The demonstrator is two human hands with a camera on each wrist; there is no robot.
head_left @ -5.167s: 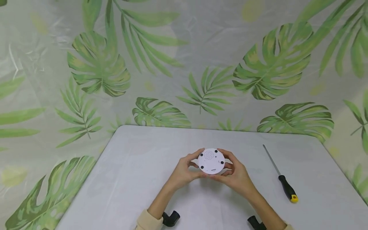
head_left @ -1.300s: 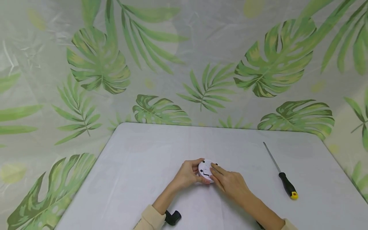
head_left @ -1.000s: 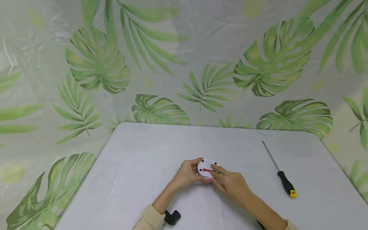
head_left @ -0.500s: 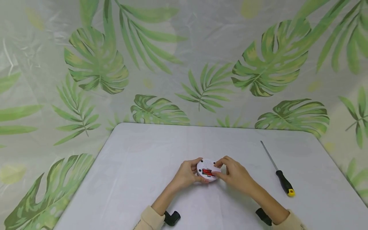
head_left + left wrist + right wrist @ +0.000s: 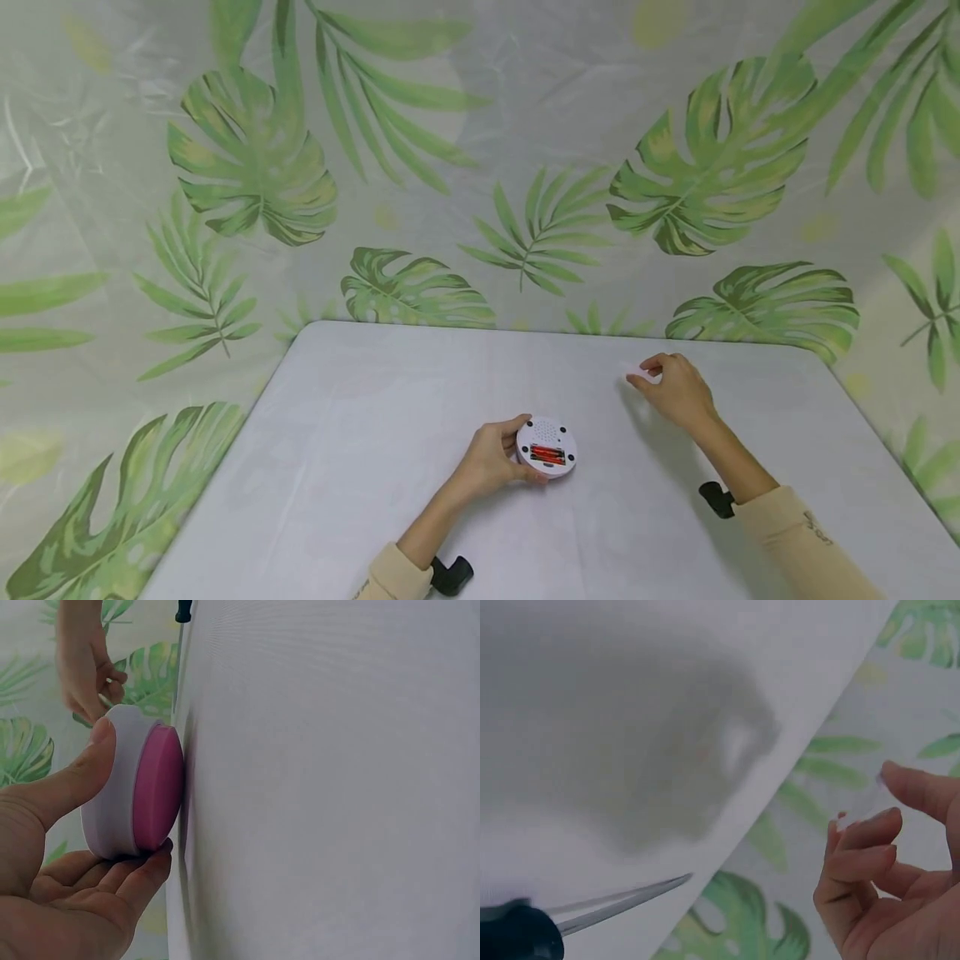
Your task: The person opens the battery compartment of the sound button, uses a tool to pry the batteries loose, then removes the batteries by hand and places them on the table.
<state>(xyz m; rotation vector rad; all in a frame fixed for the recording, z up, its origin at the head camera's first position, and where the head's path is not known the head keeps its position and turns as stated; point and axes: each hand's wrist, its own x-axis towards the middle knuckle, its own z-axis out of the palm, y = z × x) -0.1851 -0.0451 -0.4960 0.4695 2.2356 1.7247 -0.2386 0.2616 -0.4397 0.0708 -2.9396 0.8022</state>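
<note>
My left hand [image 5: 487, 458] grips the rim of a round white device [image 5: 546, 432] with speaker holes and black feet. Red batteries [image 5: 547, 455] lie in its uncovered compartment. From the left wrist, the device [image 5: 120, 787] shows a pink face [image 5: 159, 787] turned toward the table, the thumb on one side and fingers beneath. Farther back and right, my right hand [image 5: 678, 392] pinches a small white battery cover [image 5: 651, 377] above the table. In the right wrist view this cover [image 5: 864, 802] is pale and blurred between thumb and fingers.
A screwdriver [image 5: 626, 906] lies on the white table [image 5: 405, 375], in the head view hidden by my right hand and forearm. Black wrist-camera mounts [image 5: 452, 575] hang by both sleeves. A leaf-print sheet [image 5: 420, 167] hangs behind the table's back edge.
The battery cover came off under my right hand, baring the red batteries. That hand then carried it back and right. My left hand keeps the device, now lower than at first.
</note>
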